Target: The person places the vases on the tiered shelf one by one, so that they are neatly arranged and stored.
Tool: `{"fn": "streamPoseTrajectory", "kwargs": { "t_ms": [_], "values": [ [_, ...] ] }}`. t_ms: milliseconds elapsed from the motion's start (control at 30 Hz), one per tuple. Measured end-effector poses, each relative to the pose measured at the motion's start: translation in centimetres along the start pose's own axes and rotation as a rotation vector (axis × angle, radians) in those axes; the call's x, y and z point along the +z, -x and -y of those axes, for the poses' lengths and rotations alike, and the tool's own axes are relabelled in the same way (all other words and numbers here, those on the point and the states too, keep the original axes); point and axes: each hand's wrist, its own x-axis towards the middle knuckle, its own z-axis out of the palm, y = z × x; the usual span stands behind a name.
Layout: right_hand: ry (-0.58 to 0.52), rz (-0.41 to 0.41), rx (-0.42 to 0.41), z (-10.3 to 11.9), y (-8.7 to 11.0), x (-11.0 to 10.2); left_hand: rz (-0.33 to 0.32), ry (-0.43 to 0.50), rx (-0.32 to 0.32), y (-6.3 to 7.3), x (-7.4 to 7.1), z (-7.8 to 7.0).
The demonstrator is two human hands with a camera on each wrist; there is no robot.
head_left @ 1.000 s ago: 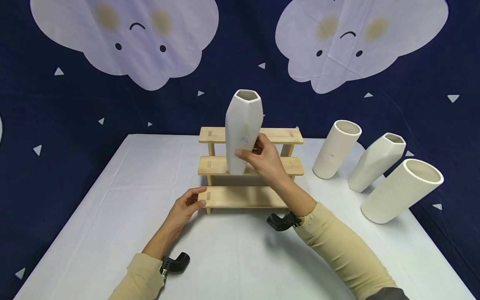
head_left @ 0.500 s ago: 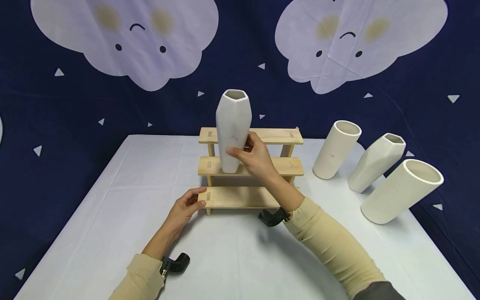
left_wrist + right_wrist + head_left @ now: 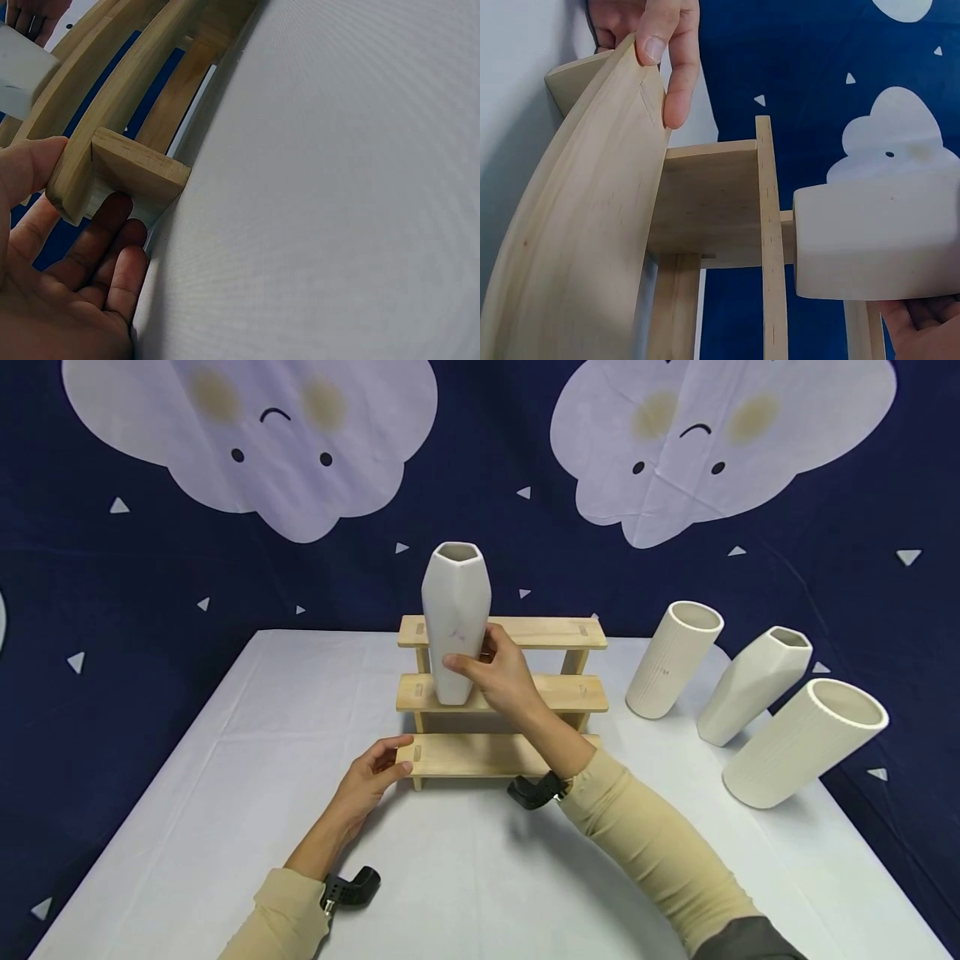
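A white faceted vase (image 3: 456,602) with an angular mouth stands upright in the grip of my right hand (image 3: 504,675), thumb in front and fingers around its right side. Its base is close over the left part of the middle shelf on a three-tier wooden display stand (image 3: 480,756). In the right wrist view the vase (image 3: 877,240) shows its base toward that shelf's edge. My left hand (image 3: 369,777) pinches the left end of the stand's lowest shelf. From the left wrist, the thumb and fingers of the left hand (image 3: 67,277) lie about that shelf end.
On the white-covered table's right side stand a ribbed white vase (image 3: 671,660), another faceted vase (image 3: 753,685) and a wider ribbed vase (image 3: 802,743). A dark blue cloth (image 3: 495,460) with clouds hangs behind the table. A black wrist camera (image 3: 536,792) sits below the right hand.
My right hand has carried the vase to the left along the middle shelf, with the last part of the shift smaller. The left hand and the stand have stayed put.
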Motion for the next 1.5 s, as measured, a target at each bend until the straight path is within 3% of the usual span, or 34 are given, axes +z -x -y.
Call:
{"fn": "streamPoseTrajectory", "kwargs": {
  "t_ms": [933,1500],
  "values": [
    [0.025,0.020,0.022,-0.39,-0.78,0.87,0.001,0.021,0.001,0.06,0.14,-0.09],
    [0.020,0.016,-0.009,-0.86,-1.01,0.94,-0.004,0.014,-0.006,0.11,0.20,-0.08]
  ]
}}
